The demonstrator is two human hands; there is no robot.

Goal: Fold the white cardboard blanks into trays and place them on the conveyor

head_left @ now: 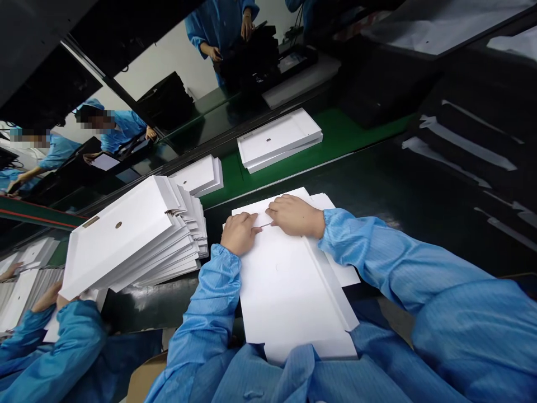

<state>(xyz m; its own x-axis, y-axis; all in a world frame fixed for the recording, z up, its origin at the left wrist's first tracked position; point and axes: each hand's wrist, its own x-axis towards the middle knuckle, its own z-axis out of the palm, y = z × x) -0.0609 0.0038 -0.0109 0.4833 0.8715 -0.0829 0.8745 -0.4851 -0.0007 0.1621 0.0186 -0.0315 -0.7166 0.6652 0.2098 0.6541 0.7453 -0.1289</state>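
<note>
A flat white cardboard box blank (289, 291) lies on the dark worktable in front of me, its near edge against my blue coat. My left hand (240, 233) rests curled on its far end, fingers closed and pressing down. My right hand (296, 215) lies right beside it, fingers bent and pinching at a thin strip or fold line between the two hands. Both sleeves are blue. What the fingertips grip is too small to name.
A fanned stack of white box blanks (138, 235) stands to my left. On the green conveyor belt (344, 140) lie two smaller white stacks (279, 140) (201, 176). A co-worker's blue sleeve (62, 341) is at lower left; other people work across the belt.
</note>
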